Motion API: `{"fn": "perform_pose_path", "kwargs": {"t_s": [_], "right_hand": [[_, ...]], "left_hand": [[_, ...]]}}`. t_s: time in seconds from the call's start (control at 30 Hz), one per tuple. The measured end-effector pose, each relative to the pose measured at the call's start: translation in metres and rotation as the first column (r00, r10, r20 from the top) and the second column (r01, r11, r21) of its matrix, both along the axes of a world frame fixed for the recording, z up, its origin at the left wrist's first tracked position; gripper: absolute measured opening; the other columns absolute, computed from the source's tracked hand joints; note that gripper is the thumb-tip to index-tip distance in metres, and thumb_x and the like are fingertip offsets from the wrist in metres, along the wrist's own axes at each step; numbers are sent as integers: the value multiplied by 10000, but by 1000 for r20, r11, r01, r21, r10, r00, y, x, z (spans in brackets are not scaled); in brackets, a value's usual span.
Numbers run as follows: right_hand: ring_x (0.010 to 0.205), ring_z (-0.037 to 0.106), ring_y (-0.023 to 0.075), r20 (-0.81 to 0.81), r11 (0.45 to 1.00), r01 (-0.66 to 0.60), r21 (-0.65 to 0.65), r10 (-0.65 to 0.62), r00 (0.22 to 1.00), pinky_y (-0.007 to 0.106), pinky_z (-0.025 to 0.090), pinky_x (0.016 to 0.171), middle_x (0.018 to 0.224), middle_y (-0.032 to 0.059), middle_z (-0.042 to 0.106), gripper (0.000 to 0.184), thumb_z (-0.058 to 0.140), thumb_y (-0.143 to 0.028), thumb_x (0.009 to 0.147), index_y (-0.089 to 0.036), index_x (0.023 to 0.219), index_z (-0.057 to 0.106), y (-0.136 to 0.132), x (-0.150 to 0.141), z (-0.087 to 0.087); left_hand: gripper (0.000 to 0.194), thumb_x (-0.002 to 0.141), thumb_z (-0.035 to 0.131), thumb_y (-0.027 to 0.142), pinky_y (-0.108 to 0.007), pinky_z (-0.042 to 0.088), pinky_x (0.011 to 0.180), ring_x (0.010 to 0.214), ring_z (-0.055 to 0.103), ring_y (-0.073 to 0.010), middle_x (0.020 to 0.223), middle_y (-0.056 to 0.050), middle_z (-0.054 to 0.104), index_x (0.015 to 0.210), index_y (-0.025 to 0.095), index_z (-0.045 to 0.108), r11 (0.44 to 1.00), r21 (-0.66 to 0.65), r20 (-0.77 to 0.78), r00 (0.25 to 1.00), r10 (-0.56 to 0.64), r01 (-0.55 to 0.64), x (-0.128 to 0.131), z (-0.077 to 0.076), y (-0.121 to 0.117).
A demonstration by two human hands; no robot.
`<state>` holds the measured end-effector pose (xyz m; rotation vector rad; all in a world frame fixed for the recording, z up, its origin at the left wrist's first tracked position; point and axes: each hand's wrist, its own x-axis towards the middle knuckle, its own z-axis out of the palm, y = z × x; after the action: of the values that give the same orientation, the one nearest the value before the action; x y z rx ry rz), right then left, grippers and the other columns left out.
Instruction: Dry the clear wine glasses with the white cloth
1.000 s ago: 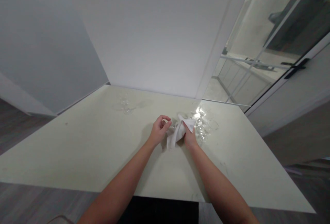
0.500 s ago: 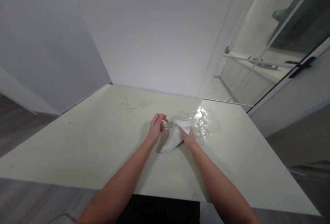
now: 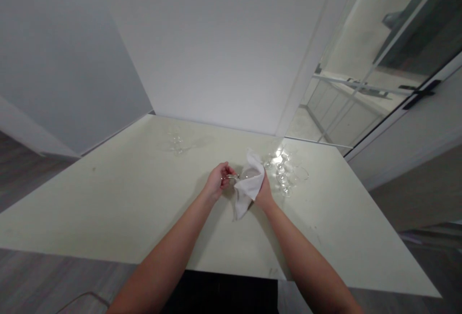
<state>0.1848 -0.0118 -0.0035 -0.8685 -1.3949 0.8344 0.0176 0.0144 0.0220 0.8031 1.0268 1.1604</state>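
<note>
Between my hands, above the middle of the table, is a clear stemmed glass (image 3: 233,177) lying sideways. My left hand (image 3: 218,180) is closed at its foot end, fingers curled round the base and stem. A white cloth (image 3: 250,181) wraps the bowl, hiding most of it, and one corner hangs down. My right hand (image 3: 264,192) grips the cloth from the right with the bowl inside; its fingers are mostly behind the fabric. Just right of that hand stands a group of several clear stemmed glasses (image 3: 283,172), overlapping and shiny.
Farther back on the left, clear glassware (image 3: 176,143) stands on the pale table (image 3: 119,198), its outline faint. A white wall (image 3: 216,54) rises behind the table. At the right is a glass-paned door (image 3: 342,107) with a black handle.
My left hand's fingers have closed more round the glass's foot. The cloth has shifted upward over the bowl, its top edge now higher and its hanging corner moved right.
</note>
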Motion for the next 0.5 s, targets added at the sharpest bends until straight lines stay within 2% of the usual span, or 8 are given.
{"fn": "perform_pose_path", "kwargs": {"t_s": [0.1,0.13,0.2,0.23,0.3,0.37,0.43,0.5], "right_hand": [[865,643,187,-74,999,32,-2,-32,997,294,521,801,1033,35,675,670,807,-216,554,-217,1173,551,1,-1,-1],[847,647,187,-115,999,37,-27,-40,993,299,526,790,1019,40,682,646,806,-227,558,-207,1155,561,3,-1,-3],[828,654,185,-209,993,48,-108,-70,975,306,529,780,988,49,696,537,792,-260,589,-183,1082,591,8,-1,-7],[824,658,184,-268,984,50,-168,-95,959,308,531,777,968,49,702,462,774,-279,618,-174,1035,605,10,-2,-10],[819,665,185,-394,953,37,-302,-160,905,313,539,761,928,41,710,342,725,-311,680,-171,972,616,14,-3,-14],[813,670,189,-482,923,5,-386,-206,851,324,551,743,902,33,714,293,692,-319,713,-179,959,617,16,-3,-16],[803,669,183,-512,923,-5,-384,-209,833,316,554,743,888,23,715,287,706,-295,699,-185,949,618,17,-1,-18],[810,663,170,-507,944,-8,-329,-170,845,289,542,763,889,13,712,291,730,-261,673,-184,931,619,18,3,-18]], "left_hand": [[401,764,510,541,-193,117,343,345,230,-46,524,20,479,657,157,541,995,-60,19,997,-80,81,2,1,-1],[409,781,498,554,-193,149,345,356,268,-54,543,18,490,680,160,544,999,-3,-42,998,-42,42,3,1,-4],[379,803,514,543,-201,273,391,432,385,-77,640,3,546,751,170,558,965,254,-201,972,121,-68,8,3,-12],[342,801,548,518,-212,340,447,496,441,-90,700,-6,570,790,177,570,904,420,-273,939,210,-80,11,4,-17],[270,771,629,450,-239,413,579,629,505,-116,786,-21,593,835,190,594,734,679,-384,867,318,32,15,6,-25],[227,749,664,407,-253,416,635,680,513,-129,785,-27,592,800,194,604,645,746,-471,816,335,165,19,6,-29],[218,752,658,398,-240,392,594,635,493,-119,722,-10,568,745,194,581,715,682,-499,812,302,153,21,4,-28],[262,762,627,427,-216,332,495,522,433,-92,638,19,517,696,191,533,884,463,-440,882,171,59,22,2,-21]]}}
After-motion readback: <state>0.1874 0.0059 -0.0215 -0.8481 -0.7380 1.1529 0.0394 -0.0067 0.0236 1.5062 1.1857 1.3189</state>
